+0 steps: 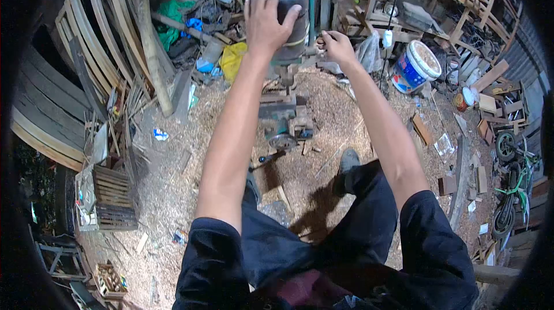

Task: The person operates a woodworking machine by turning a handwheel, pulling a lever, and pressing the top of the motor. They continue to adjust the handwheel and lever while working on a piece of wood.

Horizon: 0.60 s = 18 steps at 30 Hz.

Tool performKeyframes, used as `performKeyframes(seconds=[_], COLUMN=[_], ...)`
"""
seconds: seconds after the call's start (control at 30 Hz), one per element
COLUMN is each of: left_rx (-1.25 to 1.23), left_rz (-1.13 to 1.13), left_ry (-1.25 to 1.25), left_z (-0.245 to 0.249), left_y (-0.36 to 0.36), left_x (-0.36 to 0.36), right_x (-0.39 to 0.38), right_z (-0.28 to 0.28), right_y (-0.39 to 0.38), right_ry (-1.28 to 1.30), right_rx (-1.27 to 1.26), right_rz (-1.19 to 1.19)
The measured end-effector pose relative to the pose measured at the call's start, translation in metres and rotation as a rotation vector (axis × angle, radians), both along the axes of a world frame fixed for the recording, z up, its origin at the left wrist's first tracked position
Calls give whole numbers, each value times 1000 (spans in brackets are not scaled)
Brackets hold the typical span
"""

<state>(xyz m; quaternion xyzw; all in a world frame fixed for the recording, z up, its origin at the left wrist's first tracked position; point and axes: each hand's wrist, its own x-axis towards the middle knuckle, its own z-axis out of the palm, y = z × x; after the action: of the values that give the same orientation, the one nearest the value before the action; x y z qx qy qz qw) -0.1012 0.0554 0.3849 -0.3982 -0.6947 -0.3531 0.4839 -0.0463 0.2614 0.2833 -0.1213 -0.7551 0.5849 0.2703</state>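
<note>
My left hand lies with spread fingers against the upper side of a dark cylindrical motor housing, which has a vented top. The housing belongs to an upright drill press with a bit pointing down over its vise-like work table. Lower on the machine is a round handwheel. To the right of the housing, my right hand is closed, its fingers curled together near the machine's side; what they hold, if anything, I cannot make out.
Wood shavings cover the floor around my feet. A white and blue bucket stands at the right, near wood scraps. Curved wooden pieces lean at the left, with a slatted crate below. A small green motorbike is far right.
</note>
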Motion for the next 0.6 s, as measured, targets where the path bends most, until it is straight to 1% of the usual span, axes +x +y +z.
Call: performKeyframes(seconds=[0.03,0.07,0.1,0.13,0.17,0.23,0.27,0.3,0.37,0.4,0.5,0.53,0.6], left_rx=[-64,-82,-2,39,77,97,97,92,87,85,75,73,72], left_rz=[67,62,74,116,152,135,131,127,126,120,114,128,134], left_ry=[8,-74,-17,-35,-50,-4,5,16,8,-3,-25,-26,-26], left_z=[-4,-10,-14,-17,-16,-16,-16,-15,-14,-14,-16,-16,-16], left_y=[15,23,28,37,43,46,47,45,44,44,45,45,45], left_x=[-11,-14,-13,-13,-12,-14,-16,-17,-16,-14,-16,-16,-18], right_x=[-7,-20,-29,-35,-52,-80,-86,-98,-114,-149,-181,-193,-198], right_z=[12,9,13,14,7,-1,-1,-3,4,-13,42,67,136], right_y=[5,13,14,16,27,41,43,40,38,58,67,71,68], right_ry=[-11,56,121,130,139,27,38,63,24,87,-17,113,255], right_rx=[141,228,312,289,338,262,262,236,51,-44,104,98,-43], right_rz=[-94,-168,-242,-254,-266,-268,-206,-261,-112,42,-198,-225,-189])
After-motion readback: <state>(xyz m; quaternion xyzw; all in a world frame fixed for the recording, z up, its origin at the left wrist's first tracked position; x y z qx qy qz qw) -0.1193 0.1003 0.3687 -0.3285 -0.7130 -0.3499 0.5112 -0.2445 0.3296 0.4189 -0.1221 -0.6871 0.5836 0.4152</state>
